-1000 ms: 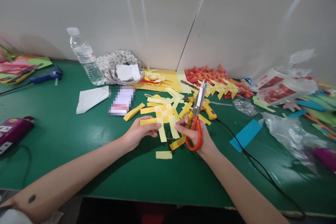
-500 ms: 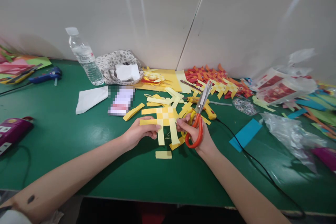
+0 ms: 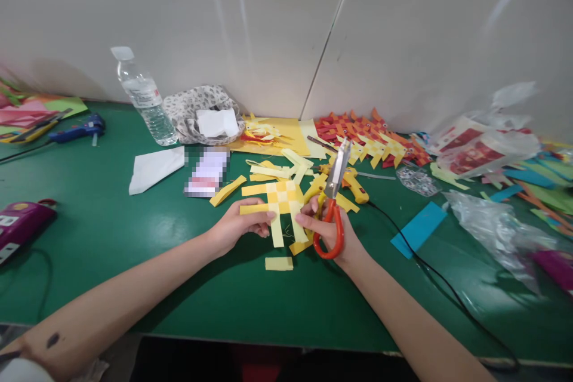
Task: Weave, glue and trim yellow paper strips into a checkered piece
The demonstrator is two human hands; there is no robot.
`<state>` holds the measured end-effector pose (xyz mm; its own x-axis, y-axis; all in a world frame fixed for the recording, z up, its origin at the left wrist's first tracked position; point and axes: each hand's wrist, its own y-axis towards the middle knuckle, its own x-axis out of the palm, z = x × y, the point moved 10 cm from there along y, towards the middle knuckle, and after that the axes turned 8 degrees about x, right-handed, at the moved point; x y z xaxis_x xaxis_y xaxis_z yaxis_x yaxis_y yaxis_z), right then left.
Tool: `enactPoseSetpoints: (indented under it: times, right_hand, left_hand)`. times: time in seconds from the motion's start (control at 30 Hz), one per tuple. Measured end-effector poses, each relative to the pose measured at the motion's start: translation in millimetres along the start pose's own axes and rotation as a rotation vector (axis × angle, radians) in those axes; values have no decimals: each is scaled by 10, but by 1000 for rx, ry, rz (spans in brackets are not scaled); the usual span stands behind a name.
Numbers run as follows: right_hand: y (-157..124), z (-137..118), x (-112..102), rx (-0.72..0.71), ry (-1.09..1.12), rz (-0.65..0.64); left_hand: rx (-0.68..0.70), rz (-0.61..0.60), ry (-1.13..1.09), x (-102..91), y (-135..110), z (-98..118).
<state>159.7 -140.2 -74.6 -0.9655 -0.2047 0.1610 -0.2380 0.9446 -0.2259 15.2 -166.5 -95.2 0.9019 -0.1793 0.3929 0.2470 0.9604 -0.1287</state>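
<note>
My left hand [image 3: 235,228] pinches the left side of a woven yellow paper piece [image 3: 281,202] made of pale and darker yellow strips, held just above the green table [image 3: 111,233]. My right hand [image 3: 333,233] grips red-handled scissors [image 3: 332,203] with the blades pointing up and away, and its fingertips touch the right strips of the woven piece. A cut scrap of pale yellow paper [image 3: 279,263] lies on the table below the piece.
Loose yellow strips [image 3: 277,170] and a yellow glue gun [image 3: 353,185] with a black cord lie behind my hands. Red and orange woven pieces [image 3: 371,137] are piled at the back. A water bottle [image 3: 143,98], a patterned pouch [image 3: 203,110], blue paper [image 3: 418,227] and plastic bags [image 3: 492,221] surround them.
The scissors swung a little right and then back upright. My right fingers shifted along the strips of the woven piece. My left hand kept its hold.
</note>
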Motion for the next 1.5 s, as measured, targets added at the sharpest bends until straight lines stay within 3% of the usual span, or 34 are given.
enactPoseSetpoints:
  times: [0.3,0.5,0.7,0.83,1.07,1.33,1.5]
  right_hand:
    - [13,-87,-206,-61,102,164]
    - [5,-147,-368,-103,238,286]
    - [1,-30,-152,70,56,106]
    - [-51,0,57,77,-83,-71]
    - [-32,-1,11,71,-13,-37]
    - [-47,-4,140,63,-50,-153]
    - [-60,20,188,54,-62,-186]
  left_hand:
    - [-16,-19,-1,1,-11,-7]
    - [-39,-159,150,131,-61,-8]
    - [-60,-316,291,272,-134,-71]
    - [-32,-261,279,225,-96,-68]
    - [91,-137,161,128,-43,36]
    - [511,-130,247,36,-99,473]
    - [488,-99,271,12,-67,461]
